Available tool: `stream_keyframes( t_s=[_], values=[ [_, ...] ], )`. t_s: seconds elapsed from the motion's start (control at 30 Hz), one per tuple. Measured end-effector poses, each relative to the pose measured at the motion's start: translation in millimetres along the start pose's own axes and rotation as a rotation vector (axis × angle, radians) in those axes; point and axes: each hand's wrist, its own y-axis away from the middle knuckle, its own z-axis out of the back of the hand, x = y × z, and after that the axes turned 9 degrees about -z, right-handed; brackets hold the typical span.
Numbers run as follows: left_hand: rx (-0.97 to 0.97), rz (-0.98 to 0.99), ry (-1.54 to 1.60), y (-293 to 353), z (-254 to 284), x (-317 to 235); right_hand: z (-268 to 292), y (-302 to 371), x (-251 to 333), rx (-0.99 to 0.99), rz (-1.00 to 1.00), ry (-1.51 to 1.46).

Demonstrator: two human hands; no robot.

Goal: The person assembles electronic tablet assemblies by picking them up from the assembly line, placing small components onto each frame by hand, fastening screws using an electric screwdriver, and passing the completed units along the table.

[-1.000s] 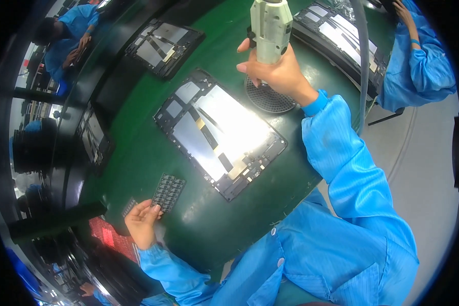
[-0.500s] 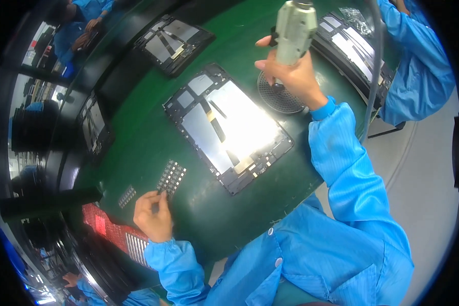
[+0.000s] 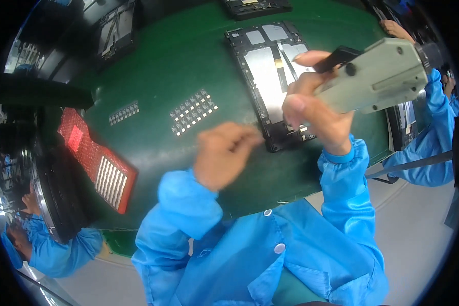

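My right hand (image 3: 321,115) grips a pale green electric screwdriver (image 3: 377,76) with a black lever. The tool lies tilted almost flat above the right side of an opened tablet (image 3: 260,64), covering part of it; its tip is hidden. Silver plates and a dark ribbon cable show inside the tablet. My left hand (image 3: 224,155), smeared by motion, is just off the tablet's lower left corner with thumb and fingers pinched together. Whatever the pinch holds is too small to make out. Left of the tablet lies a sheet of small dark parts (image 3: 194,111) with white pads.
A smaller strip of parts (image 3: 124,113) lies farther left, near red bubble wrap (image 3: 79,135) and a red-backed card of white strips (image 3: 111,181). Other opened tablets stand at the far edge (image 3: 257,7) and right (image 3: 407,125). Co-workers' blue sleeves (image 3: 418,158) show at both sides.
My left hand has left the parts sheet and moved right to the tablet's corner. My right hand swung the screwdriver from upright by a round perforated disc to nearly level over the tablet. The view shifted.
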Motion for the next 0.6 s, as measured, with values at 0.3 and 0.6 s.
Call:
stream_keyframes(
  t_s=[0.3, 0.6],
  values=[
    [-0.479, 0.033, -0.128, -8.4, 62.7, 77.9, -14.1, -4.8, -13.6, 0.067, -0.135, 0.090],
    [-0.557, 0.118, 0.152, -6.7, 61.2, 72.5, -15.0, -3.1, -20.5, 0.067, -0.172, 0.082]
  ],
)
